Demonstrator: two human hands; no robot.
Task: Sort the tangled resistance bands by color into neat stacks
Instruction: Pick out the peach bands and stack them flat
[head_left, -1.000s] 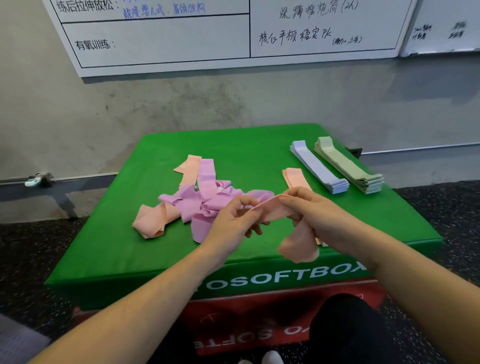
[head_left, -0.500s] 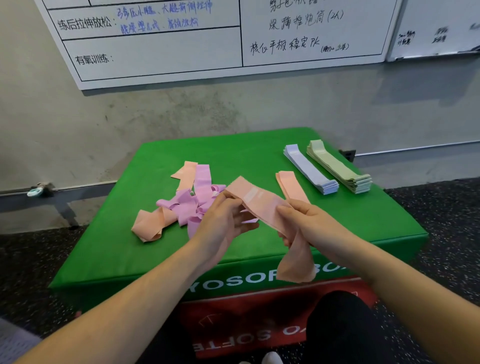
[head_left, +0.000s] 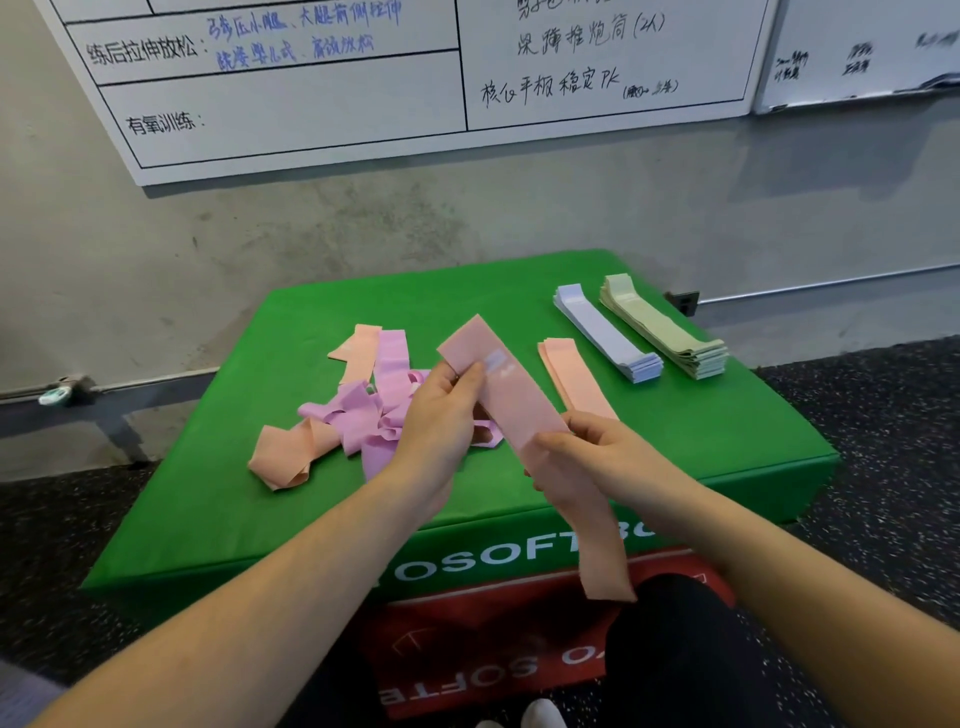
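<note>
Peach latex, thin and limp: held band (head_left: 506, 395) likely near weightless, bending wherever unsupported, lower end drooping past the front edge of green soft box (head_left: 727, 447). Probably a little grippy rather than slick, and not fragile (stretch tolerated, creasing the main nuisance). Best taken flat by the two ends, pinched across the width, so as to keep from twisting.

Left hand (head_left: 441, 410) raised above the tangle, thumb and fingertips pinching the band's upper part beside its pale printed label. Right hand (head_left: 597, 457) lower and nearer the body, fingers curled round the band's middle, loose tail dangling beneath. Both forearms reaching forward from the lower corners, wrists roughly level, band stretched slantwise between the hands above the box top.

Destination, judging by colour: short peach stack (head_left: 571, 374), just right of the held band, lying beside lavender-grey stack (head_left: 602, 332) and pale green stack (head_left: 660, 327), both taller and tidy. Remaining tangle (head_left: 363, 410) of purple and peach bands left of centre, loops crossing over each other, needing teasing apart rather than yanking. Sorting judged well along, not finished.
</note>
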